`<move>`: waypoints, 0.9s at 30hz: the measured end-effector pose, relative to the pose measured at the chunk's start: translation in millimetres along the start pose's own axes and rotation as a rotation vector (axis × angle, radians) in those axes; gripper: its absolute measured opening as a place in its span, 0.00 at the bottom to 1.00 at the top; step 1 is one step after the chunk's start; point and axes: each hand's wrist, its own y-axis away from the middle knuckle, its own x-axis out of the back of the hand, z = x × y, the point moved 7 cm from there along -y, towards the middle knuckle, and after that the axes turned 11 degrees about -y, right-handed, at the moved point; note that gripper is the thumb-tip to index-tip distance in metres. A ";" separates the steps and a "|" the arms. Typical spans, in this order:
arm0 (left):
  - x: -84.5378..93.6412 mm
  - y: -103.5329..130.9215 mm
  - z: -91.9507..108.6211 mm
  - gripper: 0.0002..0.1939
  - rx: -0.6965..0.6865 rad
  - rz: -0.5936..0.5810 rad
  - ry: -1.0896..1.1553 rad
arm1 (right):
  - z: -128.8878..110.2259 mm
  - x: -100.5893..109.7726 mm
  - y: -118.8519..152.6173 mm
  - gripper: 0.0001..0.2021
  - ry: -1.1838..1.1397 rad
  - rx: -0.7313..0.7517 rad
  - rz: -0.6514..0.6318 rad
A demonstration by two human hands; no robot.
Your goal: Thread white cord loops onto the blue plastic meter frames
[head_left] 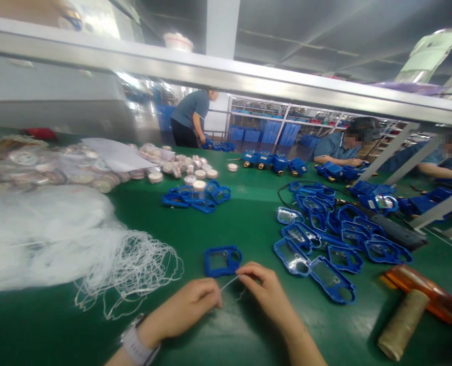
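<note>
Head view: the left hand (199, 304) and right hand (266, 290), apart, each pinch a white cord (229, 283) stretched beside a blue frame (229, 262) on the green table (248, 223). The step appears to be straightening cord; the next move likely calls for steady tension.

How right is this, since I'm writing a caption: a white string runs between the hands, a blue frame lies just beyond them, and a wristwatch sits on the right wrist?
Wrong wrist: the head view shows the wristwatch on the wrist of the left hand, not the right hand. The white string does run between them, with the blue frame just beyond.
</note>
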 end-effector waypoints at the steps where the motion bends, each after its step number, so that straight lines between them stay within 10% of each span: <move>1: 1.2 0.2 -2.8 0.17 0.017 0.004 0.015 | 1.5 1.0 -0.2 0.06 0.021 -0.007 0.006; 20: 43.1 -30.6 -70.4 0.16 0.297 0.534 0.061 | 24.4 16.3 -67.3 0.06 0.086 -0.094 0.073; 27: 26.4 -39.2 -85.5 0.24 0.338 0.446 0.152 | 34.8 9.1 -69.4 0.04 0.056 -0.191 0.136</move>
